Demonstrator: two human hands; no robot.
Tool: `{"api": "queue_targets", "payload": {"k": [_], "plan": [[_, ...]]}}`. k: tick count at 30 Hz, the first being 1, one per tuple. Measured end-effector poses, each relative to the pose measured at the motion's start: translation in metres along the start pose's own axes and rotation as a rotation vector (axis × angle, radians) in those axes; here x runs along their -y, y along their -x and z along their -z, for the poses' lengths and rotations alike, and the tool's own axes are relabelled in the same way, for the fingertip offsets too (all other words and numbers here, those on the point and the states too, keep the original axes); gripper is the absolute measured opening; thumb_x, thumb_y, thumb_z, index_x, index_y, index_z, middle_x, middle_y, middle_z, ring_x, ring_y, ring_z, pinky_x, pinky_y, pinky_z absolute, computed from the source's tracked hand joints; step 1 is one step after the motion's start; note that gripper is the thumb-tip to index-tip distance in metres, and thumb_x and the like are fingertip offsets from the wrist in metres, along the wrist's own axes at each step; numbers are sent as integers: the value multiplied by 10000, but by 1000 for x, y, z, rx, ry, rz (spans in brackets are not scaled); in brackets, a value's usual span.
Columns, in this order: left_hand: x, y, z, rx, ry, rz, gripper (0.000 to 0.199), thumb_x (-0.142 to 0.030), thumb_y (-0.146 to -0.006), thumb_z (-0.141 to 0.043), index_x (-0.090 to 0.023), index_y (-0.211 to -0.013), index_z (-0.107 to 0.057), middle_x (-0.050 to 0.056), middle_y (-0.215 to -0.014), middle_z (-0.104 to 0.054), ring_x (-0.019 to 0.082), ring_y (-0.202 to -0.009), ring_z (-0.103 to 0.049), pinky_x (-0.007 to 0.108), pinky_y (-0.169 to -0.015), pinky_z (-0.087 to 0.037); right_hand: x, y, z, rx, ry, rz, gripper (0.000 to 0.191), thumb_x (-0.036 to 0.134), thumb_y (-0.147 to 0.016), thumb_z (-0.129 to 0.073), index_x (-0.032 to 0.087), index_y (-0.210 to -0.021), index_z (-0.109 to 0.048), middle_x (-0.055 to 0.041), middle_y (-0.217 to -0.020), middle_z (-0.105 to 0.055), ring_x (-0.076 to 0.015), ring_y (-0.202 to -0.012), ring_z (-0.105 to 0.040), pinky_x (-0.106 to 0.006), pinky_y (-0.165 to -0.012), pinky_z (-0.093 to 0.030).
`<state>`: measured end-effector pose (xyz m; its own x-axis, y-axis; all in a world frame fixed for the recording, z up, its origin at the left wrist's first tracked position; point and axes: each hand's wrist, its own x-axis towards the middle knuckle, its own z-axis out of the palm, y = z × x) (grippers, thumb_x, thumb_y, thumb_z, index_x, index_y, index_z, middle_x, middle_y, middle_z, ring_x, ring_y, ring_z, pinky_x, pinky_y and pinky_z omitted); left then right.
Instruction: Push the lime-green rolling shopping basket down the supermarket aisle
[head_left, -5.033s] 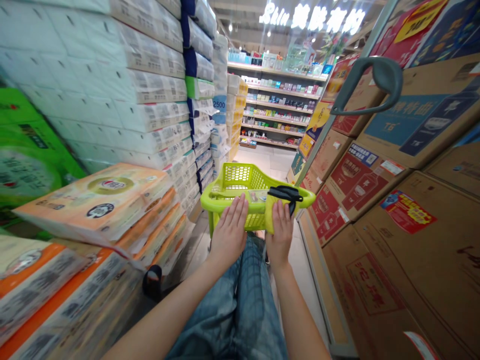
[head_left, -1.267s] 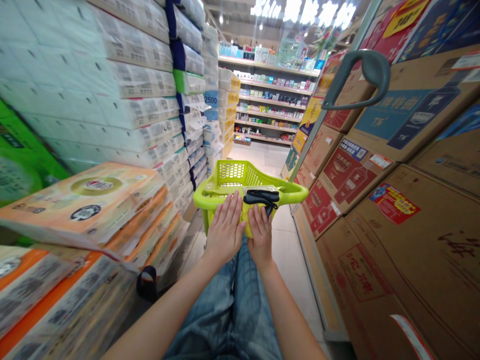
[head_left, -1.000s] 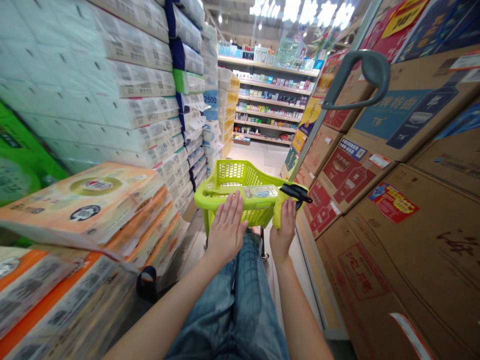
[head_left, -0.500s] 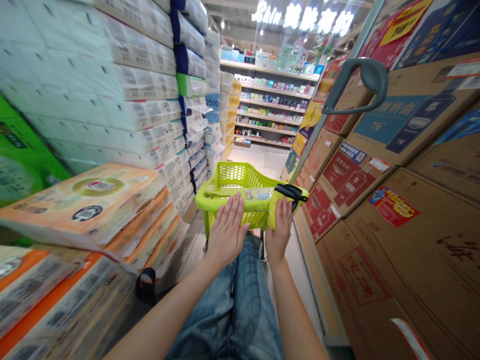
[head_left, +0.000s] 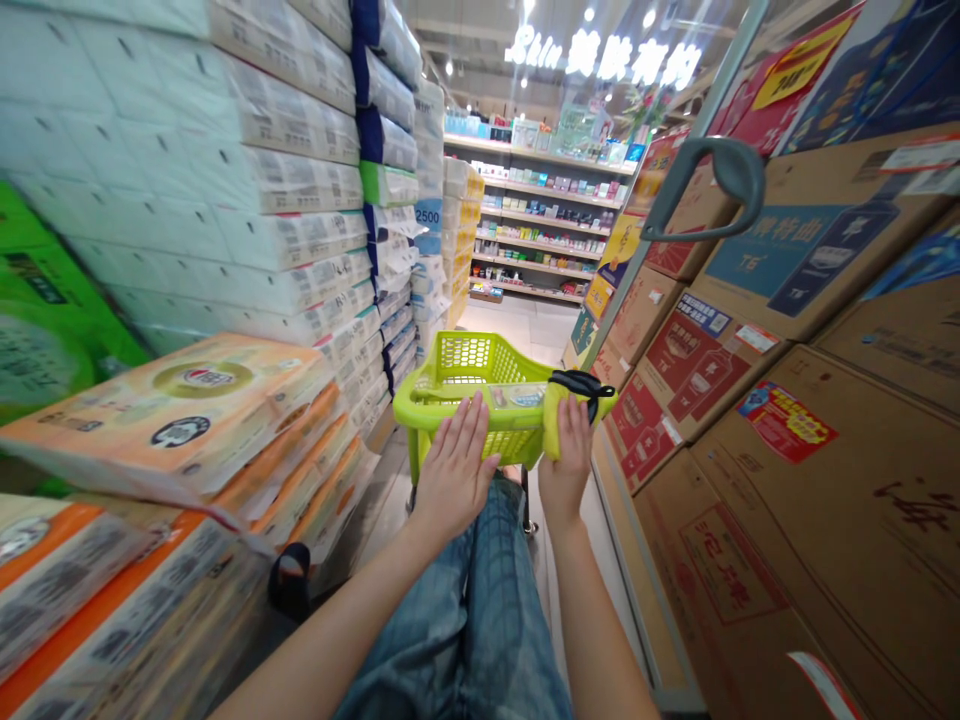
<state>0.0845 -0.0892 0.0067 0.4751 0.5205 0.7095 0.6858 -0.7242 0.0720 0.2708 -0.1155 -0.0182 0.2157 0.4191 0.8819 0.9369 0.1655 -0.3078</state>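
Note:
A yellow-green plastic shopping basket cart (head_left: pixel 431 412) stands in front of my legs, its perforated inside partly in view. My left hand (head_left: pixel 454 470) lies flat against its near rim, fingers stretched out and pointing forward. At the rim's right end, my right hand (head_left: pixel 568 460) has its fingers over a soft yellow item with black trim (head_left: pixel 553 425), which looks like a small cloth pouch. That item rests against the rim, and the hand covers part of it. A clear label strip (head_left: pixel 517 396) runs along the rim between both hands.
Stacked tissue packs (head_left: pixel 300 180) line the left side, with orange packs (head_left: pixel 225 400) low and close. Cardboard cartons (head_left: pixel 787 510) rise on the right, behind a metal-edged frame with a grey handle (head_left: pixel 724 165). Shelves of small boxes (head_left: pixel 547 210) stand ahead across the pale floor.
The view has shifted slightly, so the shelves and lit sign sit a little lower and the grey handle further left. Both hands keep their places on the basket cart.

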Motion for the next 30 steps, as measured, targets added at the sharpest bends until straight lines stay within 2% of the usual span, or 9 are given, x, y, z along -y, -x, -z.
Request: {"api": "queue_targets", "payload": {"k": [4, 9, 11, 14, 17, 20, 23, 27, 30], "plan": [[-1, 0, -2, 4, -4, 5, 656, -341, -1026, -303, -102, -1577, -41, 127, -1621, -242, 239, -1518, -180, 408, -1216, -174, 6, -11, 4, -2, -10, -134, 766, 6, -784, -319, 216, -1520, -355, -72, -1552, -420, -219, -1498, -262, -557, -1221, -243], [0, 1, -3, -4, -15, 4, 642, -348, -1027, -287, -94, -1576, -70, 127, -1621, -245, 240, -1519, -174, 406, -1217, -163, 54, 4, -12, 150, -13, 44, 684, 66, -871, -357, 209, -1538, -308, -90, -1561, -405, -223, -1515, -211, -563, -1224, -207], [1, 1, -3, -3, -23, 3, 637, -347, -1027, -285, -88, -1574, -84, 129, -1621, -246, 239, -1520, -171, 405, -1219, -157, 59, 8, -12, 219, 9, 112, 666, 76, -884, -385, 220, -1531, -322, -90, -1545, -431, -220, -1511, -227, -563, -1219, -209], [1, 1, -2, 5, -28, -2, 633, -340, -1027, -289, -84, -1573, -95, 131, -1619, -250, 238, -1519, -174, 403, -1218, -164, 40, 5, 0, 215, 16, 118, 725, 33, -834, -394, 229, -1529, -328, -75, -1542, -437, -211, -1504, -248, -551, -1218, -230], [-1, 0, -1, 10, -21, -3, 634, -344, -1028, -282, -82, -1573, -89, 130, -1621, -244, 238, -1521, -168, 404, -1217, -168, 10, -7, 17, 123, 14, -16, 780, -1, -765, -359, 211, -1515, -361, -75, -1540, -438, -205, -1495, -272, -526, -1207, -279], [-2, 0, -2, 14, -18, 1, 635, -348, -1029, -280, -76, -1572, -94, 133, -1624, -233, 239, -1525, -149, 405, -1219, -158, 0, -21, 26, 119, 35, -142, 784, -13, -716, -344, 188, -1467, -443, -82, -1502, -489, -203, -1468, -332, -518, -1205, -281], [-2, 0, -2, 19, -23, 4, 629, -347, -1028, -283, -69, -1568, -120, 137, -1623, -235, 241, -1526, -144, 407, -1219, -157, 20, -34, 25, 227, 30, -89, 755, -20, -690, -368, 186, -1397, -531, -63, -1453, -550, -199, -1442, -376, -490, -1213, -264], [1, 1, -3, 22, -38, 10, 619, -346, -1027, -276, -61, -1562, -153, 138, -1621, -242, 241, -1524, -153, 408, -1220, -154, 59, -47, 20, 464, -8, 69, 747, -30, -683, -411, 219, -1373, -557, -19, -1441, -566, -191, -1416, -412, -463, -1222, -226], [1, 1, -3, 18, -45, 8, 622, -349, -1027, -273, -66, -1565, -141, 132, -1622, -242, 242, -1521, -167, 413, -1218, -162, 62, -52, 25, 534, -33, 94, 768, -36, -680, -422, 236, -1388, -540, -9, -1448, -560, -178, -1405, -429, -444, -1215, -242]]}}
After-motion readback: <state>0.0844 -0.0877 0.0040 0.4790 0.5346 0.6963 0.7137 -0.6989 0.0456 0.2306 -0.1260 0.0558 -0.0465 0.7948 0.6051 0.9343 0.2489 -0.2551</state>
